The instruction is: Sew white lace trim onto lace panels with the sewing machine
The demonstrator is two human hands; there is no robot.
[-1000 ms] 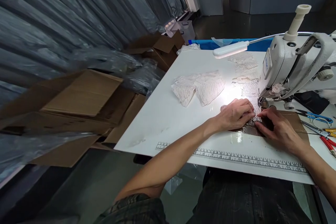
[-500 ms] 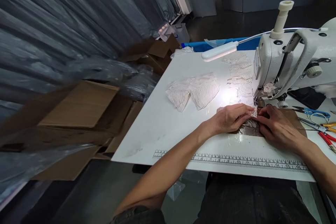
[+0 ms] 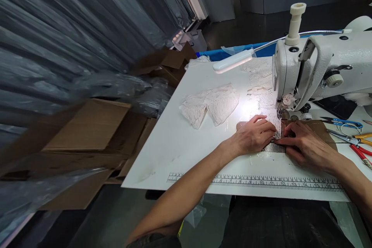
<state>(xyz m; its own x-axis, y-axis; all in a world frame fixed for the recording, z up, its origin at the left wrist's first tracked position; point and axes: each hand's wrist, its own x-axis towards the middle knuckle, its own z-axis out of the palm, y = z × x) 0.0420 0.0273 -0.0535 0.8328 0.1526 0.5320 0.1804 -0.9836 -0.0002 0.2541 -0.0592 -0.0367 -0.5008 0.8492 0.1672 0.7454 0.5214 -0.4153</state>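
A strip of white lace fabric (image 3: 278, 124) runs from under the presser foot (image 3: 279, 114) of a white sewing machine (image 3: 286, 71) towards me. On its left side my left hand (image 3: 255, 135) has its fingers curled, the tips closed on the lace's near end. From the right, my right hand (image 3: 306, 145) pinches the same end between thumb and forefinger. Both hands rest over a brown plate (image 3: 318, 128) on the tabletop. A second white lace piece (image 3: 210, 104) lies spread flat to the left. More lace (image 3: 258, 79) is laid out behind the needle area.
Blue-handled scissors (image 3: 347, 122), red-handled pliers (image 3: 360, 155) and a dark phone-like slab (image 3: 337, 106) lie at the right. A lamp (image 3: 234, 61) lights the sewing spot. A printed ruler (image 3: 261, 182) lines the table's front edge. Cardboard boxes (image 3: 90, 124) stand left of the table.
Both hands have drawn a little towards me with the lace end, and more lace shows between my left fingers and the presser foot. The view has shifted slightly.
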